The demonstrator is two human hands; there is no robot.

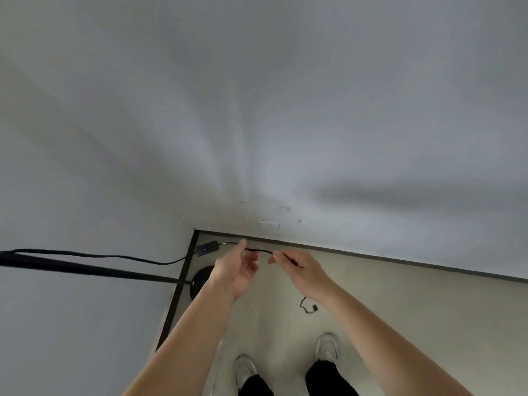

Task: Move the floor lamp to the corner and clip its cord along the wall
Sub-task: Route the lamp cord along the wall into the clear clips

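Right hand: fingertips pinched shut on the thin black cord, palm turned down. Left hand: palm up, fingers loosely curled and half open, thumb tip raised against the same cord; whether actually gripping, cannot tell. Between the two hands, a short taut span of cord, bare and in plain sight.

Just beyond the left thumb, a small dark rectangular box inline on the cord, sitting in the floor corner. Past the fingers, a dark baseboard along the far wall, a second strip running down the left wall; both walls plain, pale, smooth. Under the left wrist, the lamp's round black base, set close into the corner, its slim black pole stretching away leftward. Below the right wrist, the loose cord end curled on the pale matte floor. Open floor to the right and toward the white shoes.
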